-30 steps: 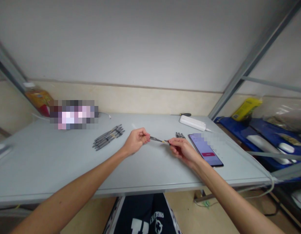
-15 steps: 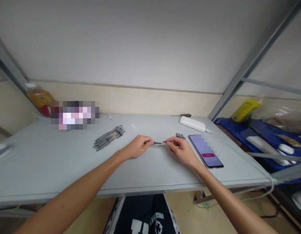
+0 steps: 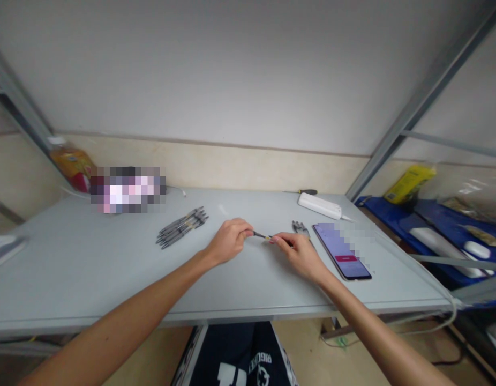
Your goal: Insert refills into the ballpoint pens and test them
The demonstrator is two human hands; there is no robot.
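Between my two hands a slim dark pen (image 3: pixel 261 236) with a yellowish band is held just above the table. My left hand (image 3: pixel 232 238) pinches its left end. Fingers of my right hand (image 3: pixel 297 252) close round the other end, which they partly hide. To the left of my left hand lies a row of several similar dark pens (image 3: pixel 181 228), side by side and slanted. Just behind my right hand is a smaller group of pens (image 3: pixel 300 228), partly covered by the hand.
A phone (image 3: pixel 342 252) with a lit screen lies right of my right hand. Behind it are a white power strip (image 3: pixel 319 206) and a screwdriver (image 3: pixel 308 191). A bottle (image 3: pixel 73 163) stands at the back left of the grey table (image 3: pixel 111 268), beside a blurred-out object.
The pen between my hands tilts more, its right end lower. My right hand has dropped slightly, showing more of the small pen group behind it. The whole view has shifted a little.
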